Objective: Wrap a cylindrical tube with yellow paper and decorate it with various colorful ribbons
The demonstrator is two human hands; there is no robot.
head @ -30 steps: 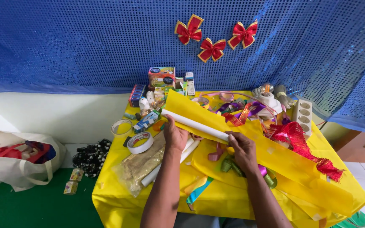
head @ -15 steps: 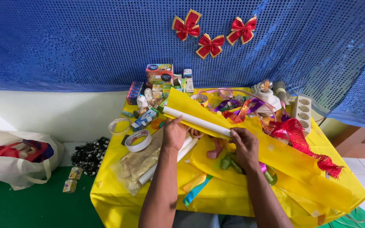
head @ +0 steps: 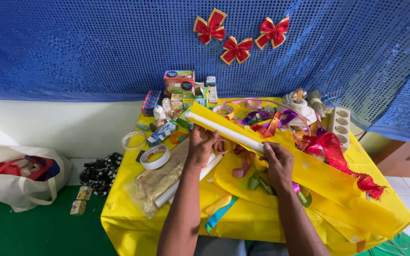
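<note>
Both arms reach up from the bottom of the view, elbows low and backs of the hands facing up. The left hand [head: 200, 142] is curled shut around the near end of a long white tube [head: 228, 132], and the right hand [head: 277, 159] is closed on the same tube further along, with the thumb on top. The tube is thin, smooth and straight, and it slants up and away to the left of the left hand. A big sheet of yellow paper [head: 309, 170] is folded over the tube and drapes down to the right of the right hand; it looks smooth and a bit shiny. Under the hands lies the surface [head: 134, 223], covered in a yellow cloth. Just under the left hand sits a crinkly clear bag [head: 155, 182] and another white roll. To the left of the left hand lie two round rings of tape [head: 154, 156]. Beyond the hands are curly ribbons [head: 262, 118] in purple, pink and orange, and small bright boxes [head: 179, 81]. To the right of the right hand lies a fuzzy red fringe [head: 338, 159]. Just under the right hand are green ribbon bits [head: 257, 182].
</note>
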